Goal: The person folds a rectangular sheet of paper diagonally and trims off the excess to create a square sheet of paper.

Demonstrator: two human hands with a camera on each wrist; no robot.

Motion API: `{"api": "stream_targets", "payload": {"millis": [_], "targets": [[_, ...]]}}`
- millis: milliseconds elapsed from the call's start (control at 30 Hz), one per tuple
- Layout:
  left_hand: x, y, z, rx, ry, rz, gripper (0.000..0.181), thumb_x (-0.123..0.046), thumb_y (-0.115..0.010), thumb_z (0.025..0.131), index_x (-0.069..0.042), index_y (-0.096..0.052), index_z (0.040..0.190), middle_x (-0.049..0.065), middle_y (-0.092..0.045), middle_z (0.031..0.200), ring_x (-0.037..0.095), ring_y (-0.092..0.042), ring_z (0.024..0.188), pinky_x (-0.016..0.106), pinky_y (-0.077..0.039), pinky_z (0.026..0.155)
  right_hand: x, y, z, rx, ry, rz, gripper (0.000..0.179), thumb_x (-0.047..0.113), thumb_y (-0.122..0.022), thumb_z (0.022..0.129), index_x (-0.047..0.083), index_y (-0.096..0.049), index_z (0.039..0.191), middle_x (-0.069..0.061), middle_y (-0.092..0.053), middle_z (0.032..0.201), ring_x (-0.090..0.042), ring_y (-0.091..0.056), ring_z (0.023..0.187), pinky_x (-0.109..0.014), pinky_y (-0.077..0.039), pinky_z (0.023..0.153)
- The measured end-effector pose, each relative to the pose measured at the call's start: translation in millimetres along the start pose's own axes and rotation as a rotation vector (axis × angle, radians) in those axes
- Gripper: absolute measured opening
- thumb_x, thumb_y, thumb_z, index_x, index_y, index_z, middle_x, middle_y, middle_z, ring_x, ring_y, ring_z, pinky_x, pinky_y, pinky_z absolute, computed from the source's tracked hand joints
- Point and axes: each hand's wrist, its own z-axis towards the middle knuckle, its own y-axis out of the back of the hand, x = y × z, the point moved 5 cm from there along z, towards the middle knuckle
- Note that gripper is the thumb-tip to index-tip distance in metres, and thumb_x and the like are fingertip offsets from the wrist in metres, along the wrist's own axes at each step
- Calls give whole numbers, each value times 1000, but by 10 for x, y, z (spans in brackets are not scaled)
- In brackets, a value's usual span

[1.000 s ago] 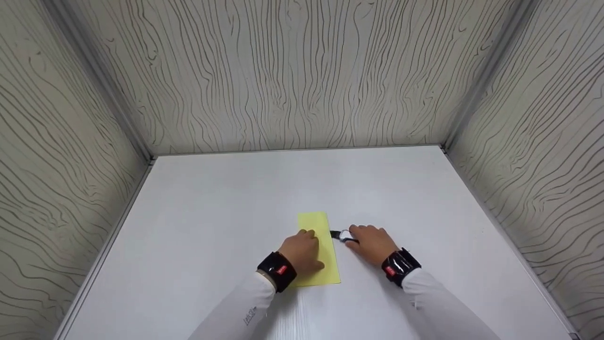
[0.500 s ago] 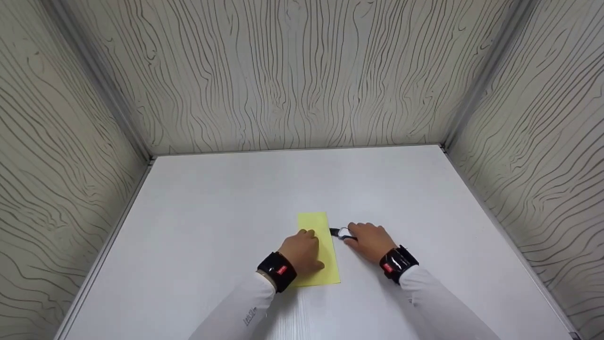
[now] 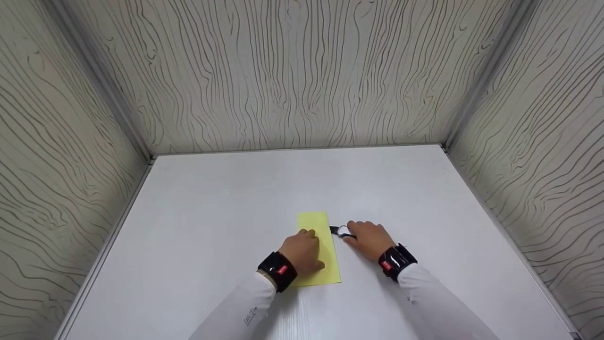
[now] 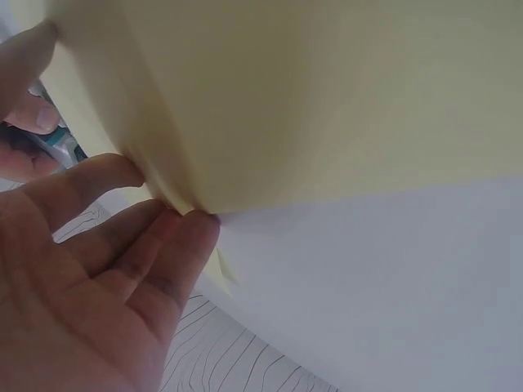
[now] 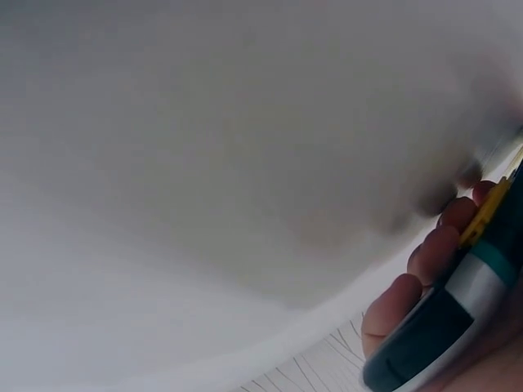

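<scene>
A yellow sheet of paper (image 3: pixel 317 221) lies lengthwise on the white table, with a crease along it in the left wrist view. My left hand (image 3: pixel 301 252) rests on its left part. In the left wrist view the fingertips (image 4: pixel 200 224) press on the paper near its edge. Just right of the sheet, my right hand (image 3: pixel 372 240) grips what looks like a utility knife (image 5: pixel 433 335), dark teal and grey with a yellow slider. Its dark front end (image 3: pixel 334 230) points left at the paper's right edge. The blade itself cannot be made out.
The white table (image 3: pixel 226 198) spreads around both hands. Wood-grain panels stand at the back (image 3: pixel 292 75), on the left (image 3: pixel 61 189) and on the right (image 3: pixel 542 165), with grey metal strips at their corners.
My right hand has shifted slightly away from me and to the left with the knife, along the paper's right edge. The left hand and the sheet look still.
</scene>
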Motion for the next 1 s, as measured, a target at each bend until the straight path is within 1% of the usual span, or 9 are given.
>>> {"api": "stream_targets", "payload": {"millis": [200, 367, 433, 600, 667, 833, 1000], "targets": [[20, -39, 23, 3, 1, -6, 46, -45, -83, 87, -4, -78, 108, 6, -68, 109, 24, -62, 99, 41, -61, 84, -35, 0, 1, 9, -42, -6, 23, 37, -73, 104, 16, -65, 101, -4, -66, 81, -28, -66, 78, -55, -57, 74], [21, -38, 21, -6, -1, -1, 47, -45, -84, 86, -4, -78, 107, 6, -69, 110, 23, -63, 99, 41, -62, 84, -10, 14, 15, 9, -24, -6, 24, 38, -72, 104, 15, -65, 103, -6, -68, 84, -31, -68, 81, -56, -57, 75], [11, -25, 15, -4, -3, 9, 49, -47, -84, 86, -3, -78, 109, 6, -69, 112, 23, -64, 102, 40, -62, 85, -14, 20, 18, 6, -22, -8, 25, 38, -72, 105, 14, -63, 101, -5, -66, 82, -29, -65, 78, -55, -56, 73], [-13, 8, 0, 18, -3, 30, 56, -50, -83, 88, -3, -78, 118, 6, -71, 123, 24, -67, 114, 39, -62, 93, -64, 24, 18, -6, -27, -12, 26, 36, -74, 104, 14, -61, 97, 0, -57, 76, -22, -54, 70, -50, -53, 66], [-13, 16, -6, 26, 0, 27, 57, -50, -83, 88, -3, -78, 119, 7, -71, 126, 25, -67, 115, 39, -62, 94, -65, 13, 29, -7, -25, -17, 25, 36, -73, 104, 14, -62, 98, 0, -58, 76, -22, -56, 70, -50, -53, 66], [-7, 35, -13, 43, 8, 11, 56, -49, -83, 88, -2, -78, 118, 8, -71, 127, 25, -67, 115, 40, -62, 94, -48, -8, 69, 0, -18, -20, 25, 38, -72, 104, 14, -64, 103, -4, -65, 81, -29, -65, 76, -53, -56, 70], [-1, 17, 1, 38, 3, 9, 55, -49, -83, 88, -2, -78, 117, 8, -71, 126, 25, -67, 113, 40, -63, 92, -86, 0, 73, 10, -50, -18, 24, 37, -73, 104, 15, -65, 102, -3, -65, 80, -26, -63, 75, -52, -56, 70]]}}
